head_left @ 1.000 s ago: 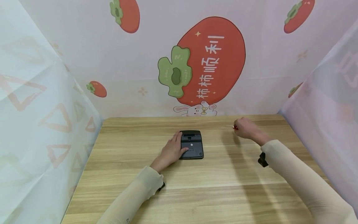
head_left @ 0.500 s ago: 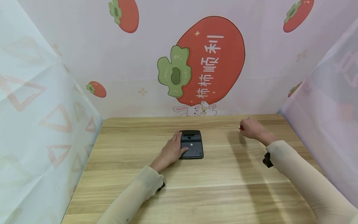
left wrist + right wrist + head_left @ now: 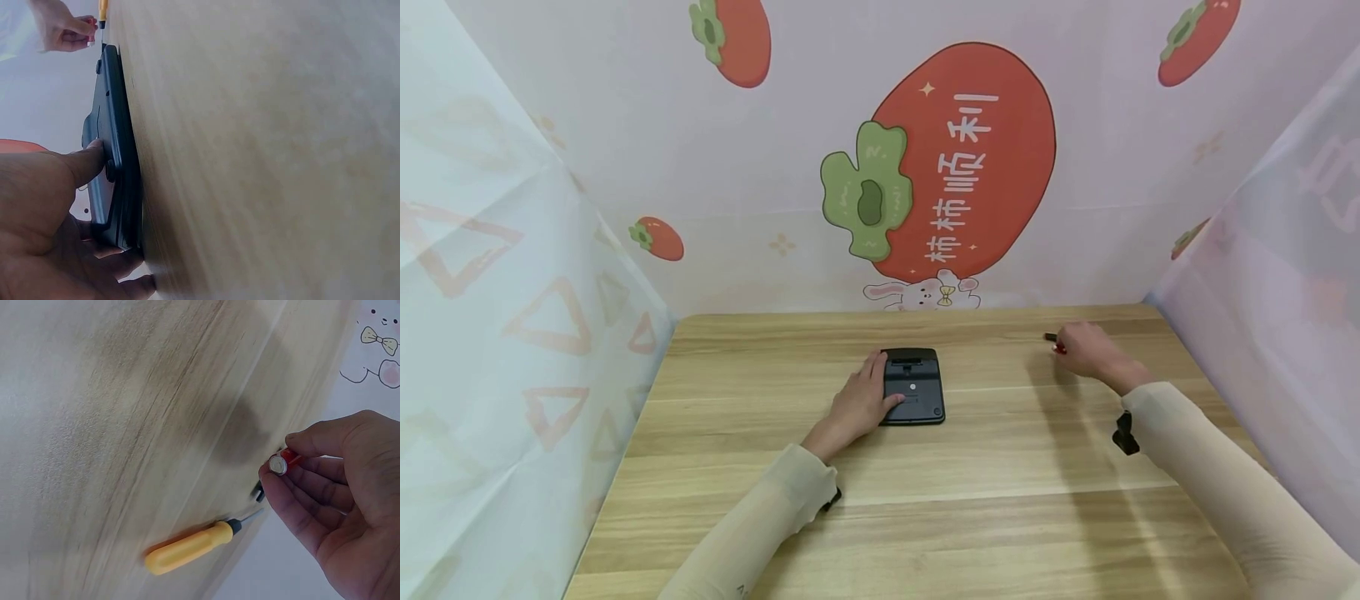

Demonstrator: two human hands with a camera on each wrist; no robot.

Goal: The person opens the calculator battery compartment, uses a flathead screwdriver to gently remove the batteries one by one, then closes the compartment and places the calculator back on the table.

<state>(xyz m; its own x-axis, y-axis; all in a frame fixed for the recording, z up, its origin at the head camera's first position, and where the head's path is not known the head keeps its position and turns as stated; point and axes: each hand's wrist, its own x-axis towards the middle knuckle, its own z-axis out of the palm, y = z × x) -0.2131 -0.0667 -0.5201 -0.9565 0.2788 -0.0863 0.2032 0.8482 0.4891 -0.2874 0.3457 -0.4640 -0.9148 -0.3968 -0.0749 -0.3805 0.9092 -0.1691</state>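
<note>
Pinching a red battery (image 3: 289,454), right hand (image 3: 1086,350) hovers near a yellow-handled screwdriver (image 3: 190,549); left hand (image 3: 859,403) grips a black device (image 3: 922,394).

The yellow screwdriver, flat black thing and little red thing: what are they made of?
Yellow screwdriver: handle looks like smooth plastic, evenly coloured; its thin, greyish shaft is probably metal. Flat black thing: probably hard plastic, mostly matte, with moulded edges. Little red thing: its round, silvery end looks like metal; the red side is unclear.
</note>
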